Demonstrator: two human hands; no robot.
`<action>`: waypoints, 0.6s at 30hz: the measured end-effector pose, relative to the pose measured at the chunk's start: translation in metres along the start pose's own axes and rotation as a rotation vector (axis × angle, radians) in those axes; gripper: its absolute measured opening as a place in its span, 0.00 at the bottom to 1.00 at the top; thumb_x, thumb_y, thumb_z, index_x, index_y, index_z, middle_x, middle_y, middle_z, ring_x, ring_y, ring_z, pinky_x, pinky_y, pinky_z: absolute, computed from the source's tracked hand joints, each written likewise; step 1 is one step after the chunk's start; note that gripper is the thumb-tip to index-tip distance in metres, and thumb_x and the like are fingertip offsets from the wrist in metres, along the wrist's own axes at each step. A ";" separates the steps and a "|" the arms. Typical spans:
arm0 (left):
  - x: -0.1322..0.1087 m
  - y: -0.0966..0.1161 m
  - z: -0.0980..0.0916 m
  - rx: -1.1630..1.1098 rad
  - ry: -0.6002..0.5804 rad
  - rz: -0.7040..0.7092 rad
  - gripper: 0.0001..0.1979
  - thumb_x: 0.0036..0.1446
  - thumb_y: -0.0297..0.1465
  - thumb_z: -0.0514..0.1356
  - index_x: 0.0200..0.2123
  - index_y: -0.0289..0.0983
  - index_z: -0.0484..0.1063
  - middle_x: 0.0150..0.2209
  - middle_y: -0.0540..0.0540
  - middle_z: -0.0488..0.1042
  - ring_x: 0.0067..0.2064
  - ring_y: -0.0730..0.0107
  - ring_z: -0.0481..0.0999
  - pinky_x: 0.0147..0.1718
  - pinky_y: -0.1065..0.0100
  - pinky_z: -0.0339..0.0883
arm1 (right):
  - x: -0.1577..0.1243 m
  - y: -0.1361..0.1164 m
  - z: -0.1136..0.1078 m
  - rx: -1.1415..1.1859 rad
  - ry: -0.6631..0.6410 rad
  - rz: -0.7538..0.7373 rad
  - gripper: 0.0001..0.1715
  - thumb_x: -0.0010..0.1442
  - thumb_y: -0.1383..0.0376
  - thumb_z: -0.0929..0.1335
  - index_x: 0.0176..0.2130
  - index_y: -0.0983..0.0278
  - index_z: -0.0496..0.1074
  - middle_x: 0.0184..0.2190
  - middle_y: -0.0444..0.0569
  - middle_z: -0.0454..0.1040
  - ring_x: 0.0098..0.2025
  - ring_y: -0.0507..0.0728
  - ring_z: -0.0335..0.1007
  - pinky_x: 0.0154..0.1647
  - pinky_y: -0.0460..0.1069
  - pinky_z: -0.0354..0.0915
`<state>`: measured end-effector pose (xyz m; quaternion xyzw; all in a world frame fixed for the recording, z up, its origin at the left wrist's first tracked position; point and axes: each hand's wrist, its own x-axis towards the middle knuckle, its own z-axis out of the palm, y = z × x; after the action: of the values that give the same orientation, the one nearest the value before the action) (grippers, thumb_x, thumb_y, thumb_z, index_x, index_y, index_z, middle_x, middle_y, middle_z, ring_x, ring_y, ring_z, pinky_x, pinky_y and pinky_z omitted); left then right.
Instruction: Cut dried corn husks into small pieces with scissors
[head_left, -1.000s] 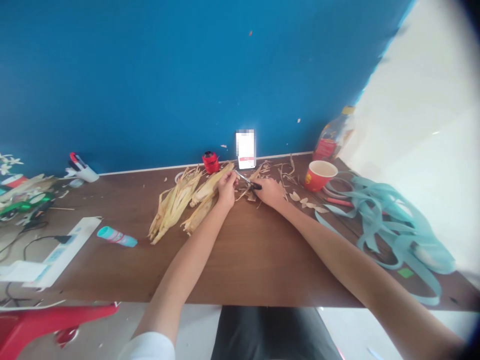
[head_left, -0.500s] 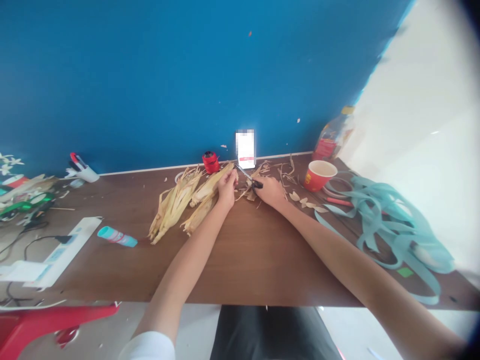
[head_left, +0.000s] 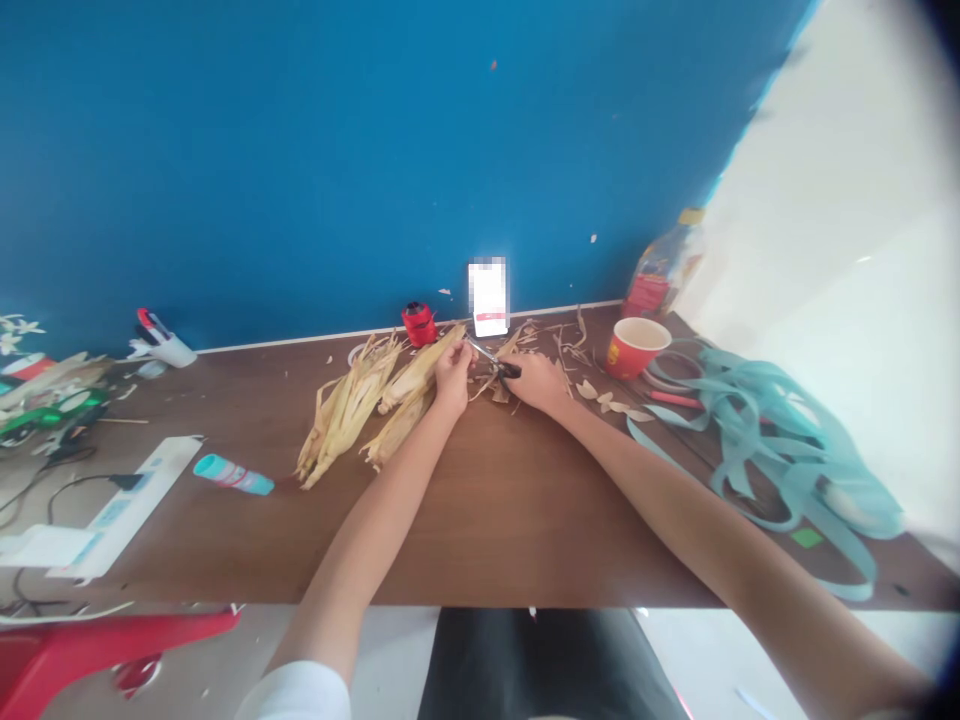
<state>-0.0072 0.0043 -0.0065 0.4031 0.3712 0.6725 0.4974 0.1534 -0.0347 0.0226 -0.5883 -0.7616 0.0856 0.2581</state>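
The corn husks (head_left: 349, 410) are pale yellow, scissors (head_left: 510, 370) silver and black, table (head_left: 510, 520) brown, wall (head_left: 300, 150) blue, cup (head_left: 625, 360) mainly red.

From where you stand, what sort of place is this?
Probably a small craft workspace, though I can't be certain: a table against a blue wall holds dried corn husks and tangled pale-blue ribbon, and the right hand holds scissors.

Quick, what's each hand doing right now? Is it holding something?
Left hand: looks closed; anything it might pinch is too small to tell.
Right hand: closed, holding scissors.
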 end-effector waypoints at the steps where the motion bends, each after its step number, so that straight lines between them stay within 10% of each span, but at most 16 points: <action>1: 0.000 0.000 0.000 -0.003 0.007 0.000 0.21 0.43 0.44 0.71 0.32 0.36 0.72 0.26 0.51 0.70 0.29 0.78 0.67 0.29 0.72 0.60 | 0.000 0.000 0.000 0.000 -0.004 0.004 0.19 0.55 0.64 0.66 0.45 0.52 0.78 0.39 0.45 0.81 0.40 0.58 0.75 0.33 0.47 0.60; 18: 0.000 0.000 -0.001 -0.040 -0.008 -0.011 0.17 0.46 0.40 0.71 0.29 0.35 0.71 0.26 0.50 0.70 0.28 0.78 0.67 0.30 0.72 0.59 | 0.000 0.001 -0.001 0.073 -0.003 0.002 0.21 0.54 0.64 0.67 0.46 0.51 0.79 0.38 0.45 0.81 0.40 0.58 0.75 0.34 0.47 0.61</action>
<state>-0.0080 0.0044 -0.0066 0.3936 0.3580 0.6755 0.5105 0.1542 -0.0342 0.0229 -0.5792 -0.7577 0.1146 0.2782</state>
